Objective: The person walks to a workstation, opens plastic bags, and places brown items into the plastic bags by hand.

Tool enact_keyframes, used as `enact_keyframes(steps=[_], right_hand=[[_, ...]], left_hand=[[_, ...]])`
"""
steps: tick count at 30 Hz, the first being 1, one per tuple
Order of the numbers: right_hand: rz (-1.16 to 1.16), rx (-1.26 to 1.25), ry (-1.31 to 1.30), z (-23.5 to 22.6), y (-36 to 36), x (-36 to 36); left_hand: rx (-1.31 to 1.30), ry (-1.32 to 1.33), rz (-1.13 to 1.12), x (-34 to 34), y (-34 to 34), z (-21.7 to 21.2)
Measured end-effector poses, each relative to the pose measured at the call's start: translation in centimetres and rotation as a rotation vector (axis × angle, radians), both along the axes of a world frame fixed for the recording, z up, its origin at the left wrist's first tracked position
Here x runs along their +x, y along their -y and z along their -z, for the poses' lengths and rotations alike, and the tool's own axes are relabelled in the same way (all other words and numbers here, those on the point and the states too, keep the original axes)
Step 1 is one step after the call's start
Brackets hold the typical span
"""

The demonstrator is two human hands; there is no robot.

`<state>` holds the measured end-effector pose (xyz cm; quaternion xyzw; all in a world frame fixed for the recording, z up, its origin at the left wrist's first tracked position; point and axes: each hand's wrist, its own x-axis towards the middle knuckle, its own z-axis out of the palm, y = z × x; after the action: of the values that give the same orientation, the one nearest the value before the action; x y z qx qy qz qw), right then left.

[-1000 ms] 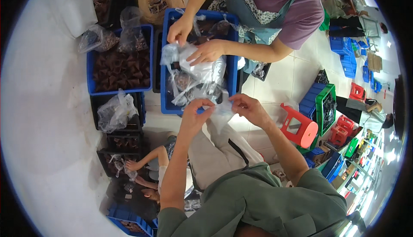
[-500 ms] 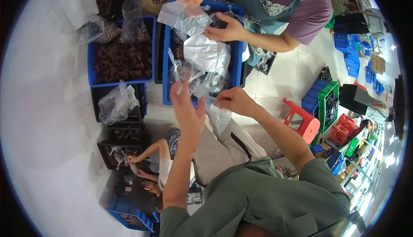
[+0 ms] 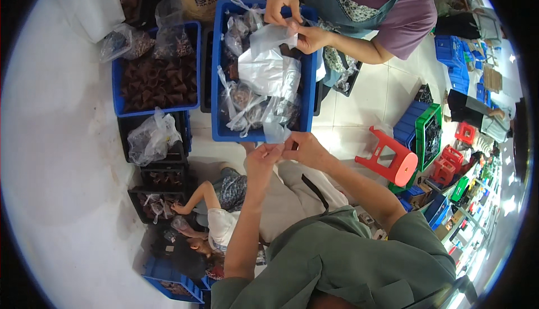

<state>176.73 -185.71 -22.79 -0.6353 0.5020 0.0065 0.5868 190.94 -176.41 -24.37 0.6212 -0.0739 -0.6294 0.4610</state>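
My left hand (image 3: 261, 163) and my right hand (image 3: 309, 150) meet at the near edge of a blue crate (image 3: 216, 101). Their closed fingertips pinch the edge of a clear plastic bag (image 3: 275, 134) that hangs over the rim. Inside the crate lie a stack of flat, shiny clear bags (image 3: 268, 72) and several knotted bags (image 3: 242, 97) with brownish contents. Across the crate, a co-worker's hands (image 3: 309, 38) hold another clear bag (image 3: 273, 37) at its edge.
To the left stands a blue crate (image 3: 114, 84) of brown cone-shaped pieces, with filled bags at its far end. Black crates (image 3: 137, 194) line the wall, where another person crouches. A red stool (image 3: 393, 157) and a green crate (image 3: 428, 140) stand to the right.
My left hand has come down and right to meet my right hand at a bag's edge. The loose bag at my right hand no longer shows. The co-worker's hands have drawn together.
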Motion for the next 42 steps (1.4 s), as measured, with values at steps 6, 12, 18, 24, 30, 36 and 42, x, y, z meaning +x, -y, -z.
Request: enact_keyframes(steps=[6,12,18,24,30,36,42], right_hand=[[0.215,0.567,0.203,0.1,1.5,-1.6],[0.136,0.438,0.197,-1.1,1.4,-0.3],[-0.023,0.288,0.101,-0.5,1.3,0.0],[0.101,0.311,0.155,0.6,0.8,0.0],[0.068,0.382,0.184,0.5,0.8,0.0],[0.185,0.484,0.173,-0.3,1.2,-0.1],[0.117,0.320,0.148,1.4,0.3,-0.3]], left_hand=[[-0.052,-0.072,0.059,1.7,0.4,1.4],[-0.038,-0.046,0.054,1.5,1.4,0.3],[-0.043,-0.003,-0.001,1.4,1.0,-0.5],[-0.064,-0.006,0.041,1.7,0.7,-1.0],[-0.063,-0.221,-0.015,1.9,-0.7,0.8],[-0.109,-0.005,-0.044,1.7,-0.6,0.1],[-0.060,-0.131,0.056,2.2,0.1,-0.4]])
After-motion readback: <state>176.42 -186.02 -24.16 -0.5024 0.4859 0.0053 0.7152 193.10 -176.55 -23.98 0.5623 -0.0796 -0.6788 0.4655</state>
